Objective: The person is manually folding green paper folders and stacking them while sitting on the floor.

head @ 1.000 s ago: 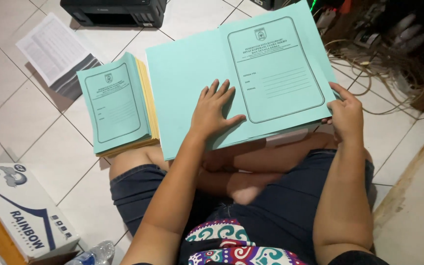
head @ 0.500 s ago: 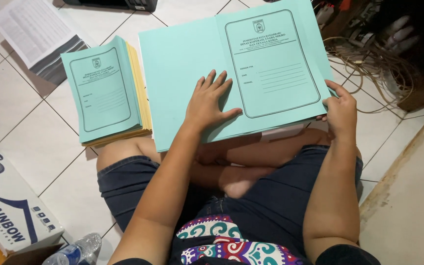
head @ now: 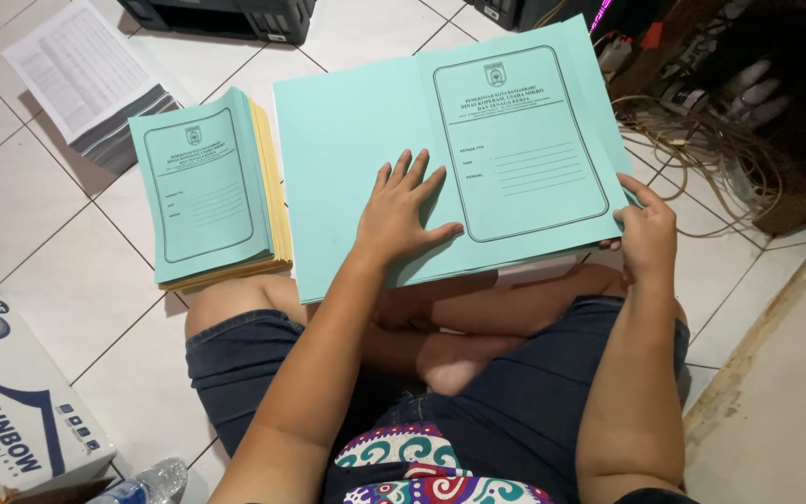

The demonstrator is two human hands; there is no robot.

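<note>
I see the left hand (head: 405,210) lying flat, fingers spread, palm pressed on the open green folder (head: 440,159), right on its centre fold. The right hand (head: 647,233) sits at the folder's lower right corner, at about four o'clock from the left hand, thumb on top and fingers curled beneath, pinching the edge of the sheet. The folder lies opened out across the person's crossed legs and the tiled floor (head: 39,252), its printed cover panel facing up on the right half, the blank half to the left.

At nine o'clock from the left hand I see a stack of green folders (head: 207,191), closed, with yellow sheets showing along its right edge; it lies just beside the open folder, and I cannot tell whether they touch. At ten o'clock, farther off, a pile of printed papers (head: 86,79) rests on the tiles. A dark printer (head: 221,14) stands at the top edge, near eleven o'clock. At two o'clock a tangle of cables (head: 692,140) lies on the floor. At seven o'clock sits a white cardboard box (head: 11,392), with a plastic bottle (head: 146,483) just below it.
</note>
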